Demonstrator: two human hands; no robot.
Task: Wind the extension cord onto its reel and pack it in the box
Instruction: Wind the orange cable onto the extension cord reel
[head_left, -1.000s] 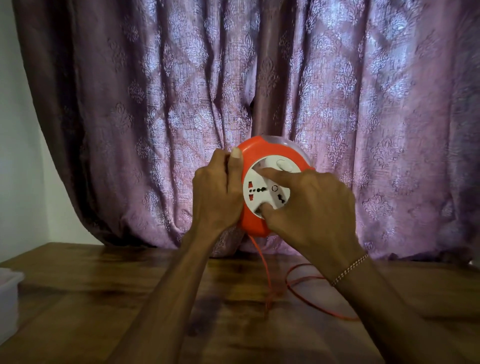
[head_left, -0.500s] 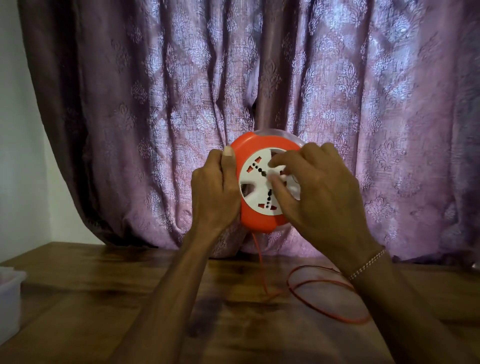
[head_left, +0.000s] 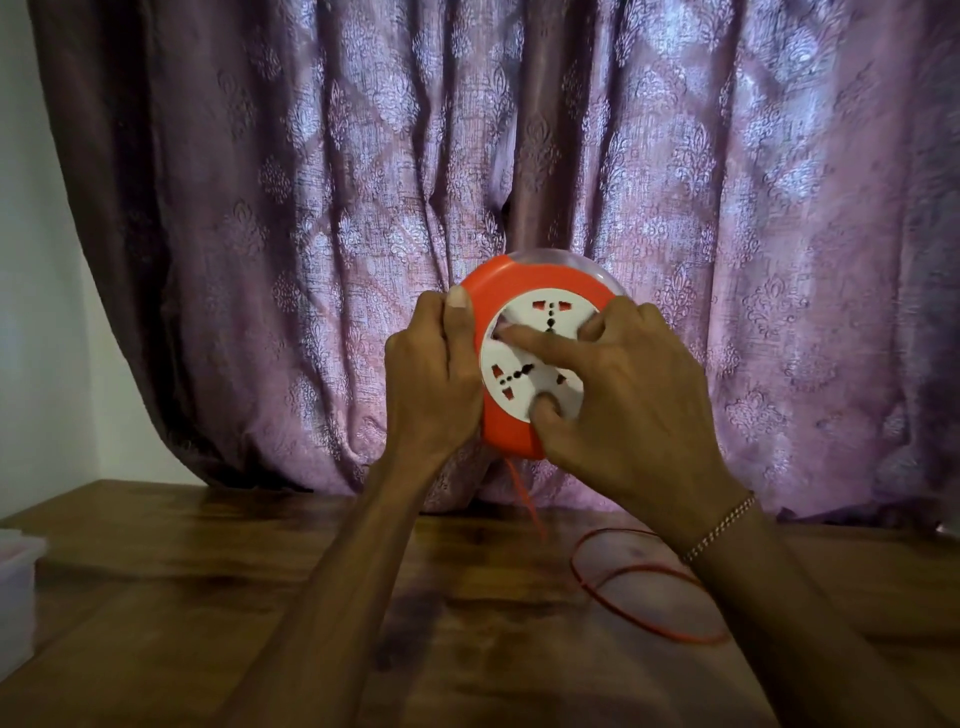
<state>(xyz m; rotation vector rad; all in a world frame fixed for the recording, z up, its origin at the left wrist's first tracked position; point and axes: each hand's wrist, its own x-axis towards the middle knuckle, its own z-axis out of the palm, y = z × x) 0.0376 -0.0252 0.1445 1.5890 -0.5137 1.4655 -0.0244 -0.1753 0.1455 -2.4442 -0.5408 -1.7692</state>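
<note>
I hold an orange round cord reel (head_left: 524, 283) upright in the air above the wooden table (head_left: 208, 597). Its white socket disc (head_left: 540, 332) faces me. My left hand (head_left: 434, 374) grips the reel's left rim, thumb on the front edge. My right hand (head_left: 623, 400) lies on the white disc, with the index finger stretched across it to the left and the thumb pressed on its lower part. A thin orange cord (head_left: 524, 499) hangs from the reel's bottom and lies in loose loops (head_left: 623, 608) on the table, partly hidden by my right forearm.
A pale translucent plastic box (head_left: 15, 582) stands at the table's left edge. A purple patterned curtain (head_left: 519, 156) hangs close behind the reel, down to the tabletop. A white wall (head_left: 31, 312) is at the left.
The white socket disc has turned under my right hand's fingers, and the cord loops on the table have shifted. My left hand has kept its grip on the rim.
</note>
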